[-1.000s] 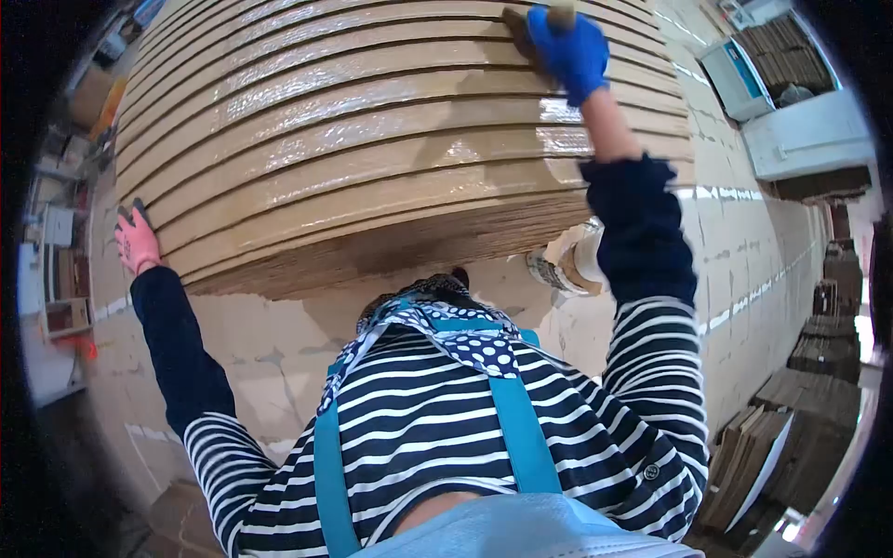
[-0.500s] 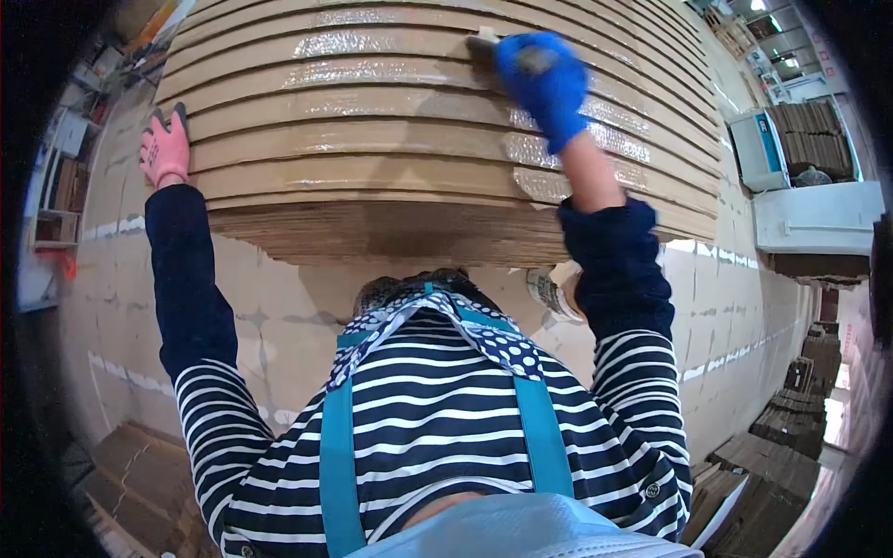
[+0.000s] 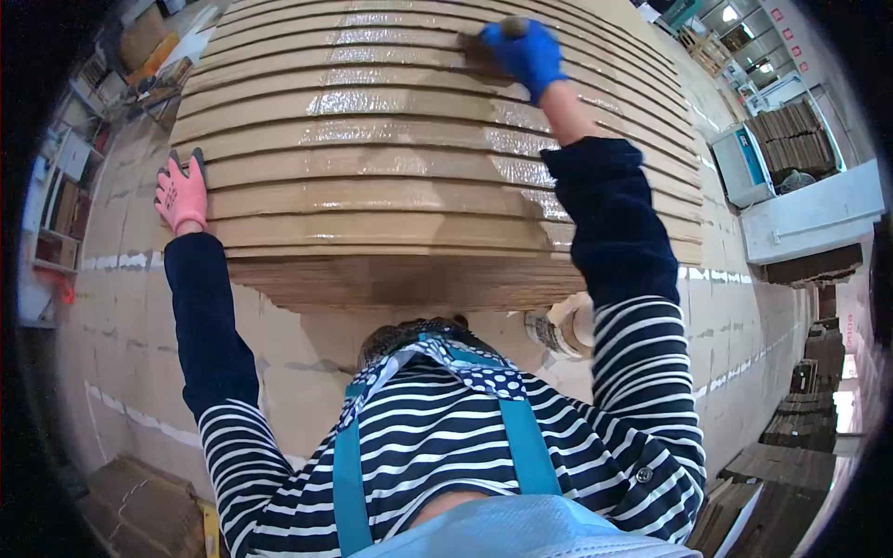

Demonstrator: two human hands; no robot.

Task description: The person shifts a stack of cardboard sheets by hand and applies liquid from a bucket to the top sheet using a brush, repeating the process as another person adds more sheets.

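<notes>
Glue spread over most of the fanned cardboard edges

The right hand [image 3: 523, 51] in a blue glove was clenched on a brush whose bristles touched an upper step of the tall stack of fanned brown cardboard sheets [image 3: 419, 158]; wet sheen covered many steps, the outer ends looking dry. The left hand [image 3: 182, 191], pink-gloved, pressed flat on the stack's side, fingers together.
</notes>
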